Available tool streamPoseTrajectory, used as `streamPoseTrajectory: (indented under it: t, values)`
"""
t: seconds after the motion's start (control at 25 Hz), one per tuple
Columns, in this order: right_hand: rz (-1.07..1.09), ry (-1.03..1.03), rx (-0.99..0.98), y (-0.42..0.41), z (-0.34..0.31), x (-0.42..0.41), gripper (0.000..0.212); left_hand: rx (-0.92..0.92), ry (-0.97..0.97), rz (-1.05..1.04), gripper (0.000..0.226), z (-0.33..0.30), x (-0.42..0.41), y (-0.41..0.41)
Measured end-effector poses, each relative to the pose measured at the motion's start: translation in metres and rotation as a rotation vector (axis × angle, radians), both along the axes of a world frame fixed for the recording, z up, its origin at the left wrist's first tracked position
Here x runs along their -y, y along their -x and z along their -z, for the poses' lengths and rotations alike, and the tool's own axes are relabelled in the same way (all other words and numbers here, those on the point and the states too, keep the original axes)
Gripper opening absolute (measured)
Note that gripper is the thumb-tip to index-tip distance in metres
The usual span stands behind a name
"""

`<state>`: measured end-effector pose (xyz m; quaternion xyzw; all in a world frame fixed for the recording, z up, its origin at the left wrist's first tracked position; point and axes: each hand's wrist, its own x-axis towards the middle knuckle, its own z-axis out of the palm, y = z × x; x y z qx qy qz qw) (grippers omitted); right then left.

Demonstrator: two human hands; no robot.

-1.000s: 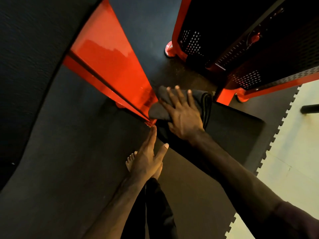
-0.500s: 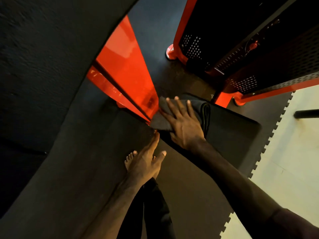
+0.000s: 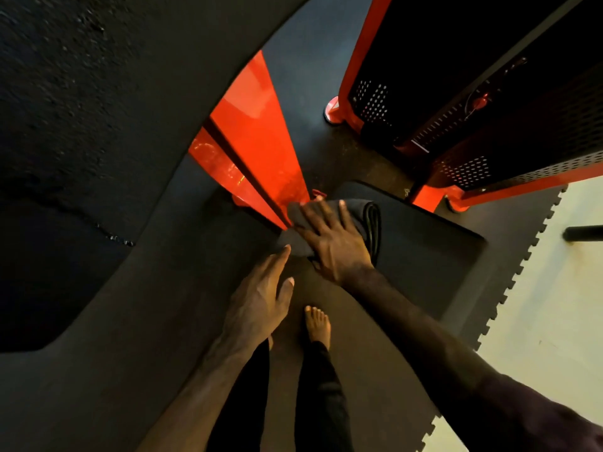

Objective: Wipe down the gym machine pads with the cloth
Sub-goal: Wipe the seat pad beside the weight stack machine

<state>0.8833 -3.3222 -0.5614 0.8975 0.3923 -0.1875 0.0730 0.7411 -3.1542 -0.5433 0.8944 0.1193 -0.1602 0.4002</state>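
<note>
A large black pad (image 3: 98, 132) of the gym machine fills the left of the view, mounted on a red steel frame (image 3: 257, 148). My right hand (image 3: 332, 243) lies flat with spread fingers on a dark grey cloth (image 3: 293, 239), pressing it against the lower end of the red frame. A folded part of the cloth (image 3: 372, 223) bunches to the right of that hand. My left hand (image 3: 261, 305) rests open just below, fingers pointing toward the cloth's edge, holding nothing.
A second red and black machine (image 3: 473, 109) with perforated panels stands at the upper right. Dark rubber floor mats (image 3: 424, 262) with interlocking edges meet pale flooring (image 3: 554, 305) on the right. My bare feet (image 3: 318, 324) stand below the hands.
The view has shifted so the black pad covers more of the left. My right hand stays pressed on the cloth at the frame's lower end; my left hand has moved slightly closer to it.
</note>
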Motion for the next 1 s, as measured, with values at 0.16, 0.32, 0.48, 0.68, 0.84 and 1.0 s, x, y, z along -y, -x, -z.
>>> streamPoseTrajectory:
  t: [0.16,0.32,0.48,0.68,0.84,1.0]
  values:
    - [-0.415,-0.002,-0.066,0.026,-0.018,0.049,0.071,0.047,-0.086,-0.050,0.059,-0.005,0.020,0.014]
    - [-0.572,0.047,-0.089,-0.011,-0.005,0.007,0.067,0.086,-0.236,-0.040,0.058,0.012,0.029,0.026]
    - [-0.409,0.170,-0.161,-0.051,-0.001,-0.048,0.065,-0.020,-0.129,-0.253,0.077,-0.025,0.064,0.014]
    - [-0.050,0.167,-0.221,-0.115,-0.015,-0.035,0.076,0.105,-0.251,-0.192,0.074,-0.005,0.073,0.015]
    - [0.248,-0.009,-0.264,-0.148,-0.028,0.009,0.071,0.158,-0.208,-0.115,0.057,0.015,0.077,-0.037]
    - [0.495,-0.133,-0.352,-0.154,-0.033,0.071,0.064,0.211,-0.239,-0.011,0.060,0.017,0.065,-0.098]
